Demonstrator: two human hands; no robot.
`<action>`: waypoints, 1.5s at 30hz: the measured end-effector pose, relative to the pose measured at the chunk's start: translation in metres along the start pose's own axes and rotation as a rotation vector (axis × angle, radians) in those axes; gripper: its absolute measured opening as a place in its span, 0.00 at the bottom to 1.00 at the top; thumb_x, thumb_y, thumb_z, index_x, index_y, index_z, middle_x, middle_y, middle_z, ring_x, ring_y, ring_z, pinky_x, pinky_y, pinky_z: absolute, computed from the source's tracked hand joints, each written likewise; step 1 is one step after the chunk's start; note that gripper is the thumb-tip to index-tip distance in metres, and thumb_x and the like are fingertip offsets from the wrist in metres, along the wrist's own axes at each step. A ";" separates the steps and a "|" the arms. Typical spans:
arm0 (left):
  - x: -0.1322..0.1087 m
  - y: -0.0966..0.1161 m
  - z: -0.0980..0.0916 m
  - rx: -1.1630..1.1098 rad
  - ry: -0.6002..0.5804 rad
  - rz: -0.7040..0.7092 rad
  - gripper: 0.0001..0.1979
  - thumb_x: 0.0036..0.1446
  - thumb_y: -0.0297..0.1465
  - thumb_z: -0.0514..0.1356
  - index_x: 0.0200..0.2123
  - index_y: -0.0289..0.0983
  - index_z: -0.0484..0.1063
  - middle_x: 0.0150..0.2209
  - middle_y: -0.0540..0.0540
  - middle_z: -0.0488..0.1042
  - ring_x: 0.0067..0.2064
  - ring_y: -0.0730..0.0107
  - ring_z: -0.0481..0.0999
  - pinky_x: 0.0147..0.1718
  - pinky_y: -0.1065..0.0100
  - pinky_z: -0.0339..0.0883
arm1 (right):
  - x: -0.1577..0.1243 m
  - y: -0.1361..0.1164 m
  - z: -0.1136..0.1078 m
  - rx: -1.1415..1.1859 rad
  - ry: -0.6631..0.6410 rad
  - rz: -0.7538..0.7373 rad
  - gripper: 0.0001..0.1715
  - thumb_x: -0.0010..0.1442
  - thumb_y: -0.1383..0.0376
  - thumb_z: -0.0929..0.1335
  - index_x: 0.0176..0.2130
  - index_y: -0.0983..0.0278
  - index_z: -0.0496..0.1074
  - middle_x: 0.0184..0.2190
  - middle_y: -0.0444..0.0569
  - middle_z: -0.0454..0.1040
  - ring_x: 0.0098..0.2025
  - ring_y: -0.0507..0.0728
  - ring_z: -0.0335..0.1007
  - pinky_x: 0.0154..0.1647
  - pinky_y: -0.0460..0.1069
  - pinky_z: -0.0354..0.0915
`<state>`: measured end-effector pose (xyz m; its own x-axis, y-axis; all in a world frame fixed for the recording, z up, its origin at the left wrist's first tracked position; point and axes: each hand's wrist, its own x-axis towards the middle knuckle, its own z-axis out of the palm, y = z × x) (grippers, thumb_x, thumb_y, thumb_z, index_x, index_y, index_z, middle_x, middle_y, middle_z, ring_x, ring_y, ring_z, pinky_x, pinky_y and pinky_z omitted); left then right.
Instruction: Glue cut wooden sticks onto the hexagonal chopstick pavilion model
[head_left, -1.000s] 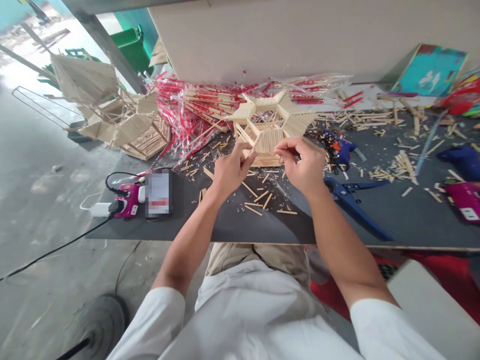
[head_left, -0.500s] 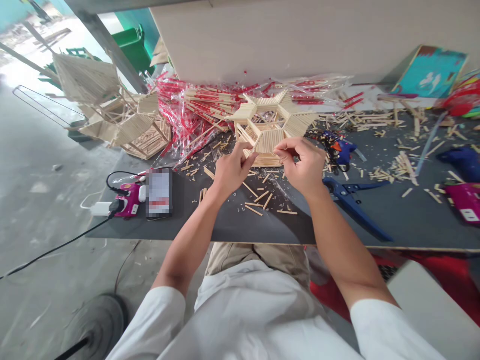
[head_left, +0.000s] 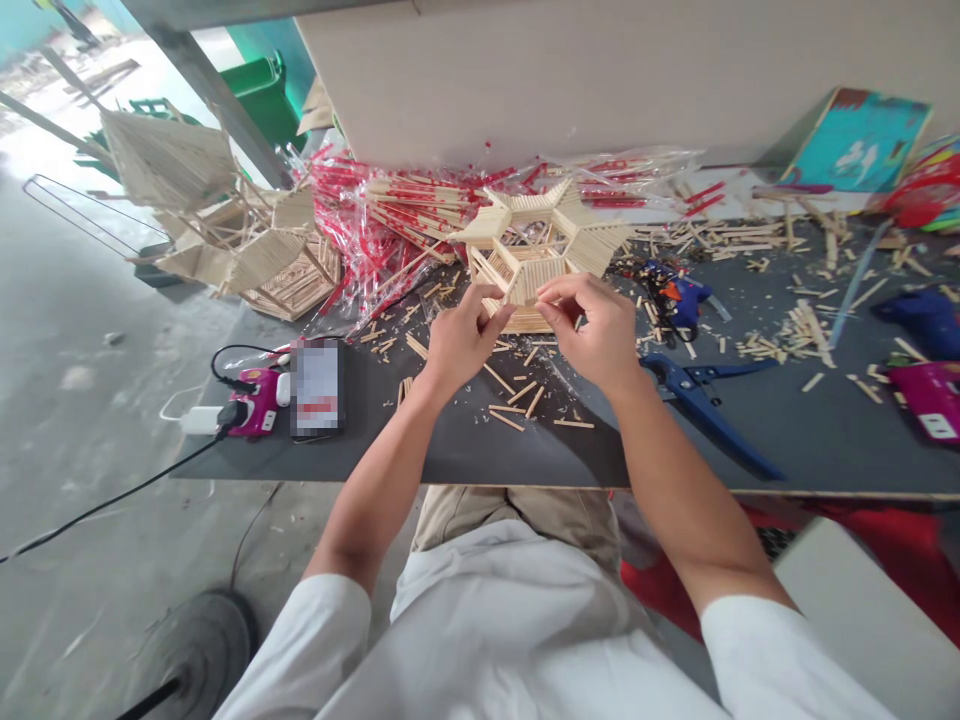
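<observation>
In front of me on the dark table stands a star-shaped model of pale wooden sticks [head_left: 525, 204], with slatted panels fanning out around an open middle. At its near left side is my left hand [head_left: 466, 338], thumb and forefinger pinched together against the front panel. My right hand [head_left: 592, 325] is also closed in a pinch, a short way to the right by the same panel. Whatever lies between the fingertips of either hand is too small to make out. Loose short sticks [head_left: 511, 408] are scattered on the table below the hands.
Blue cutters [head_left: 712, 420] and a blue glue gun [head_left: 682, 298] lie to the right. A phone [head_left: 318, 390] sits by a purple power strip [head_left: 259, 405] at left. Behind are red-tipped sticks in plastic [head_left: 405, 205]. Another stick model [head_left: 255, 250] stands at the left edge.
My right hand has shifted left, closer to my left hand along the front panel. My left hand has barely moved, and the model stays in place.
</observation>
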<state>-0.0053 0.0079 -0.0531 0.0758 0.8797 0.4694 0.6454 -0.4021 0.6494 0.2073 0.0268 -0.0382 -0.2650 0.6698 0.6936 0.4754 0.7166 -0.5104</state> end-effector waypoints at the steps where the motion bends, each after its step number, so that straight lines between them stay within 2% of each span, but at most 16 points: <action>1: 0.000 0.000 0.000 -0.002 0.002 -0.002 0.12 0.72 0.42 0.60 0.50 0.41 0.71 0.21 0.59 0.65 0.22 0.76 0.65 0.28 0.69 0.56 | 0.000 -0.001 0.001 0.024 -0.021 -0.004 0.06 0.72 0.58 0.69 0.45 0.58 0.74 0.49 0.48 0.81 0.32 0.52 0.73 0.36 0.51 0.71; 3: 0.000 0.001 -0.001 -0.005 0.001 -0.002 0.11 0.72 0.41 0.60 0.50 0.41 0.72 0.21 0.59 0.65 0.22 0.76 0.66 0.28 0.69 0.55 | -0.001 -0.003 0.003 0.049 -0.063 -0.017 0.11 0.72 0.58 0.69 0.52 0.57 0.72 0.54 0.49 0.80 0.31 0.52 0.73 0.36 0.50 0.72; 5: 0.000 0.002 -0.002 -0.008 -0.007 -0.001 0.11 0.72 0.41 0.60 0.50 0.41 0.72 0.21 0.59 0.65 0.22 0.76 0.65 0.28 0.69 0.55 | -0.002 -0.007 0.005 0.042 -0.107 -0.025 0.18 0.72 0.59 0.68 0.59 0.56 0.69 0.50 0.49 0.80 0.30 0.52 0.72 0.36 0.50 0.72; 8: 0.000 0.003 -0.002 -0.006 -0.016 -0.004 0.12 0.72 0.41 0.60 0.50 0.40 0.72 0.20 0.59 0.65 0.21 0.76 0.65 0.27 0.69 0.54 | -0.004 -0.011 0.009 0.042 -0.149 -0.027 0.22 0.73 0.60 0.67 0.64 0.56 0.65 0.46 0.47 0.80 0.28 0.51 0.71 0.37 0.50 0.72; 12: 0.001 0.002 -0.002 0.010 -0.009 0.006 0.12 0.72 0.41 0.60 0.51 0.41 0.72 0.20 0.58 0.66 0.21 0.75 0.66 0.27 0.69 0.53 | -0.006 -0.012 0.014 0.084 -0.148 -0.044 0.25 0.74 0.59 0.66 0.67 0.54 0.60 0.57 0.50 0.78 0.30 0.51 0.73 0.36 0.50 0.73; 20: 0.002 -0.003 -0.008 0.041 -0.048 0.063 0.11 0.73 0.36 0.57 0.53 0.40 0.72 0.22 0.57 0.69 0.22 0.76 0.65 0.29 0.69 0.56 | -0.007 -0.010 0.015 0.083 -0.165 -0.037 0.25 0.74 0.59 0.65 0.67 0.53 0.60 0.57 0.49 0.78 0.29 0.51 0.72 0.38 0.51 0.73; 33: 0.002 -0.007 -0.004 0.086 -0.020 0.082 0.11 0.74 0.37 0.56 0.53 0.40 0.72 0.23 0.56 0.70 0.23 0.76 0.65 0.28 0.69 0.54 | -0.006 -0.011 0.014 0.020 -0.229 -0.054 0.27 0.75 0.61 0.64 0.69 0.53 0.57 0.59 0.51 0.75 0.29 0.51 0.71 0.33 0.50 0.69; 45: 0.001 -0.003 -0.002 0.082 -0.007 0.050 0.12 0.72 0.39 0.59 0.53 0.41 0.72 0.22 0.56 0.71 0.22 0.74 0.66 0.28 0.68 0.55 | -0.005 -0.012 0.013 0.013 -0.238 -0.053 0.26 0.75 0.60 0.64 0.69 0.52 0.58 0.58 0.52 0.76 0.31 0.52 0.72 0.34 0.51 0.70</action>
<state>-0.0086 0.0095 -0.0537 0.1142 0.8609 0.4957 0.7010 -0.4234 0.5738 0.1923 0.0172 -0.0424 -0.4800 0.6574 0.5809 0.4456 0.7531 -0.4840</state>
